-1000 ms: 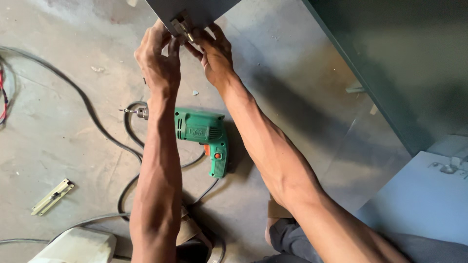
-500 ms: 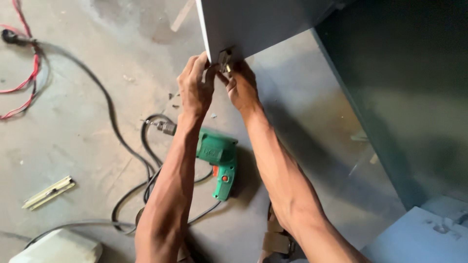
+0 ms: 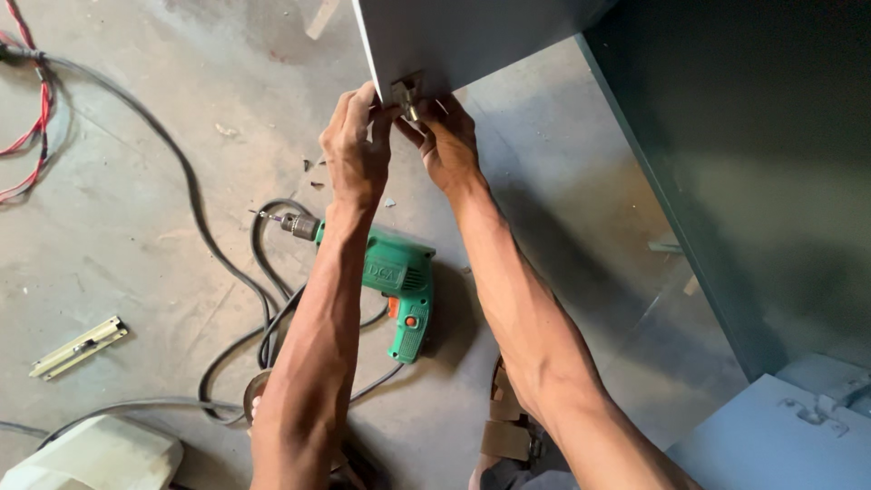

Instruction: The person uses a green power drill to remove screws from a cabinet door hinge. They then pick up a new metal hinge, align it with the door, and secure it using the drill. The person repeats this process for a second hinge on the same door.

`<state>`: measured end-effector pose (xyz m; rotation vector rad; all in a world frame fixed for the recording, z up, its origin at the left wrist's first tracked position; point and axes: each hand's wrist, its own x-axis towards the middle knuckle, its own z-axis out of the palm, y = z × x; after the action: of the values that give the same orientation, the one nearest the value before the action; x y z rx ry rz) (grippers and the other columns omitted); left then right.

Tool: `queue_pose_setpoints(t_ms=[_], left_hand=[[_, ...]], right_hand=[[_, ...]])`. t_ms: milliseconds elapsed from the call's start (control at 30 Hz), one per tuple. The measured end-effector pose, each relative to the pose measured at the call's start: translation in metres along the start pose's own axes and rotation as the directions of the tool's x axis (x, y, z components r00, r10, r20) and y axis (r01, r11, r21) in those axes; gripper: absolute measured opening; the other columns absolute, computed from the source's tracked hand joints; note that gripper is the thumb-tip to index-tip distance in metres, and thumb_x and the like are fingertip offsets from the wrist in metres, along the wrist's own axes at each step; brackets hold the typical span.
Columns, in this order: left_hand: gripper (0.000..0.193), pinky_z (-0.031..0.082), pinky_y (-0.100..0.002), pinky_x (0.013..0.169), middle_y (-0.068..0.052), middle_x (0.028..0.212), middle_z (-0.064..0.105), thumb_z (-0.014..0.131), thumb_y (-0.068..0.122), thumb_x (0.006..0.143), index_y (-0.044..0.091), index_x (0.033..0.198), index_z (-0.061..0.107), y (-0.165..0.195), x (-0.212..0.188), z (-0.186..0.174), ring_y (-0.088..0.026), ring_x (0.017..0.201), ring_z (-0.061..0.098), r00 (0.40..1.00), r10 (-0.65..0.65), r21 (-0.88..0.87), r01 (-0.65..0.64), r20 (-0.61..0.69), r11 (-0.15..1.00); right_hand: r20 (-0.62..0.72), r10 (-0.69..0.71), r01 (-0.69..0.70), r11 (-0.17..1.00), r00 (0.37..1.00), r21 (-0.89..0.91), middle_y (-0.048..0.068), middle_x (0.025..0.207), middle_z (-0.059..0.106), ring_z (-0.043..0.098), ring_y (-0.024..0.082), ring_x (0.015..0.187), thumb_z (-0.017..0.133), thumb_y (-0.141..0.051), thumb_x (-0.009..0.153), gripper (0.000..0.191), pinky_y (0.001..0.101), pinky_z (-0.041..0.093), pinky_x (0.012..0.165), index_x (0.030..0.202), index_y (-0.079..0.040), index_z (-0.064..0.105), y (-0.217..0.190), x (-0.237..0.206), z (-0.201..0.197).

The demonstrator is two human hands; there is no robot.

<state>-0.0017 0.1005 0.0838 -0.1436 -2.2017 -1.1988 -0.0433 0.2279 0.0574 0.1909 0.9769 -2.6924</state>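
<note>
While your hands meet at the lower corner of the grey panel (image 3: 472, 36), a small metal fitting (image 3: 406, 95) sits on that corner, pinched between them. Your left hand (image 3: 356, 150) has its fingers closed against the fitting and panel edge; your right hand (image 3: 445, 141) has its fingers curled around the fitting from the other side. Below your left forearm, a green electric drill (image 3: 404, 281) lies on the concrete floor (image 3: 136, 254), its black cord (image 3: 263, 299) looping beside it. A pale metal strip (image 3: 77, 347) lies well apart to the left.

A small dark label (image 3: 385, 270) sits on the green drill's (image 3: 404, 289) side
</note>
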Motion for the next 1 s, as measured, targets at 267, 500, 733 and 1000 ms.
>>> queue_pose_setpoints(t_ms=[267,500,733,1000], left_hand=[[0.031,0.061,-0.036,0.078,-0.013,0.105,0.072,0.077,-0.003,0.093,0.003,0.121,0.065,0.000,0.001,-0.002,-0.028,0.092,0.075,1.000,0.007,0.025,-0.007,0.001,1.000],[0.031,0.064,-0.035,0.084,-0.014,0.107,0.072,0.077,-0.001,0.094,0.003,0.123,0.066,0.007,0.002,-0.013,-0.027,0.096,0.077,0.998,-0.037,-0.055,0.040,0.056,0.998],[0.029,0.062,-0.036,0.082,-0.011,0.103,0.073,0.079,0.002,0.091,0.007,0.118,0.069,0.023,0.009,-0.015,-0.026,0.092,0.075,0.998,-0.060,-0.049,0.058,-0.037,0.997],[0.032,0.058,-0.038,0.078,-0.013,0.100,0.070,0.080,0.002,0.089,0.006,0.118,0.067,0.022,0.017,-0.011,-0.029,0.088,0.071,0.997,-0.069,-0.024,0.068,-0.032,0.997]], right_hand=[[-0.016,0.012,-0.012,1.000,1.000,-0.001,0.003,0.109,0.071,0.069,0.018,0.103,0.070,-0.002,0.096,0.035,0.0503,0.060,0.104,0.131,-0.007,0.063,-0.001,-0.002,0.004],[0.004,-0.059,0.059,0.998,0.998,-0.015,0.005,0.118,0.069,0.067,0.018,0.110,0.065,-0.004,0.100,0.039,0.0475,0.057,0.105,0.138,-0.010,0.059,0.003,-0.005,0.007],[-0.084,-0.027,0.026,1.000,0.996,-0.017,0.009,0.130,0.065,0.067,0.022,0.116,0.058,0.003,0.095,0.047,0.0442,0.059,0.104,0.140,-0.010,0.055,0.012,0.001,0.005],[-0.070,-0.015,0.021,0.996,0.997,0.089,0.012,0.136,0.062,0.064,0.025,0.119,0.057,-0.006,0.107,0.042,0.0424,0.059,0.098,0.149,-0.009,0.051,0.018,0.004,-0.006]])
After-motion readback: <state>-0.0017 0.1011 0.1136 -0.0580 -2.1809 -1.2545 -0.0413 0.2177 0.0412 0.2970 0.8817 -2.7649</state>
